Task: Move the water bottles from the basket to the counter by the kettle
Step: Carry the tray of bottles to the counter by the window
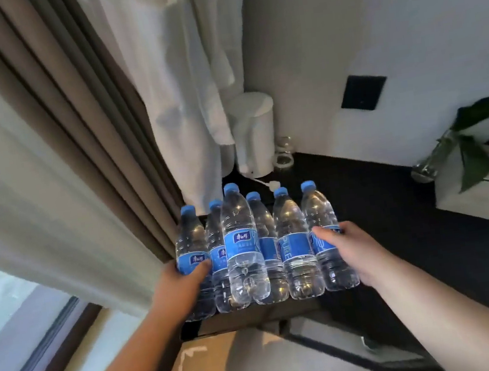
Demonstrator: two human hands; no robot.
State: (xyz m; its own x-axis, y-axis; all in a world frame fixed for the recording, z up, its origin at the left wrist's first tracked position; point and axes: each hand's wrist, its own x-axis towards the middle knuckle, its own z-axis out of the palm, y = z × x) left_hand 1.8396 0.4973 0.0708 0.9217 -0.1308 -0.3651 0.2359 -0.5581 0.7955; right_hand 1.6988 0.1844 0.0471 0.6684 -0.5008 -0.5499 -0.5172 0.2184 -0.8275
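Six water bottles, upright row, black counter edge. Left hand grasps leftmost bottle; right hand grasps rightmost bottle. White kettle behind.

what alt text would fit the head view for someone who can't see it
A row of six blue-capped bottles is held between the left hand, gripping the leftmost, and the right hand, gripping the rightmost, at the near edge of a black counter. A white kettle stands in its far corner, a brown curtain on the left.
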